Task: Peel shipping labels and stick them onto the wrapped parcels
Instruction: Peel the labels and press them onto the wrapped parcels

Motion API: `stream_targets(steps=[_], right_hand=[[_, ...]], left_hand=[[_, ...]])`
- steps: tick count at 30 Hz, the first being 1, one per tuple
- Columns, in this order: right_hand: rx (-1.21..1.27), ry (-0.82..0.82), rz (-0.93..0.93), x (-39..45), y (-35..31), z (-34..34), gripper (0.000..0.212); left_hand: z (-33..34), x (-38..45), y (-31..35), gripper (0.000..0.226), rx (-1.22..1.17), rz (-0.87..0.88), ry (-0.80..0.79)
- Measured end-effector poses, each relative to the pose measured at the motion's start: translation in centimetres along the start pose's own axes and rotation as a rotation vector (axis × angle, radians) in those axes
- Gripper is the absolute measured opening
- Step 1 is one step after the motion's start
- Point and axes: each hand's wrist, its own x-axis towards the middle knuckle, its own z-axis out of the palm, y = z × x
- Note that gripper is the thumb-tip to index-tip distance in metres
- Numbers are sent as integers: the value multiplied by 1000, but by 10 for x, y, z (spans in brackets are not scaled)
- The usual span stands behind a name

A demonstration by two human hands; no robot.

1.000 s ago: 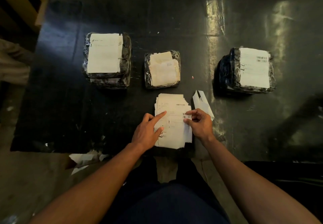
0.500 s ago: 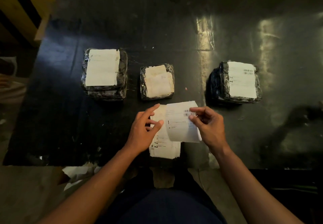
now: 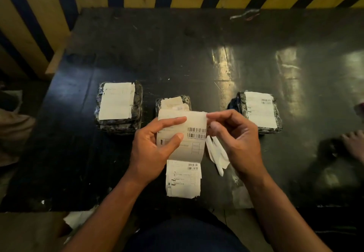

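Label stack (image 3: pixel 183 179) lies on table (image 3: pixel 78 153) near edge. Above it, left hand (image 3: pixel 151 149) grips lifted label (image 3: pixel 189 133); right hand (image 3: pixel 234 137) pinches its top corner. Three wrapped parcels (image 3: pixel 118 106) sit beyond.

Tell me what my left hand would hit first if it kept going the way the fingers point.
Probably the right hand: the left hand points rightward across the label both hold. Depth is unclear from this view.

A worker's bare forearms, free of sleeves, watch or rings, lead to the left hand (image 3: pixel 151 149) and right hand (image 3: pixel 238 143); dark navy clothing (image 3: pixel 183 236) covers the lap.
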Motion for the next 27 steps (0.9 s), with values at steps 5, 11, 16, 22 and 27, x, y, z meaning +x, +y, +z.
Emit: stream_targets(steps=[5,11,16,22,27], right_hand=[[-11,-8,-37,12,-15,-2,14],[-49,-11,-40,16,-18,0,13],[-68,-8,-37,18,-18,0,13],[-48,-11,-20,18,-18,-1,13],[92,-31,15,19,-21,0,14]], left_hand=[[-6,1,12,36,45,69,-32],[-8,2,16,37,74,112,-45],[-10,4,17,36,118,107,-43],[-11,5,18,36,121,97,-54],[-12,8,13,35,100,83,-86]])
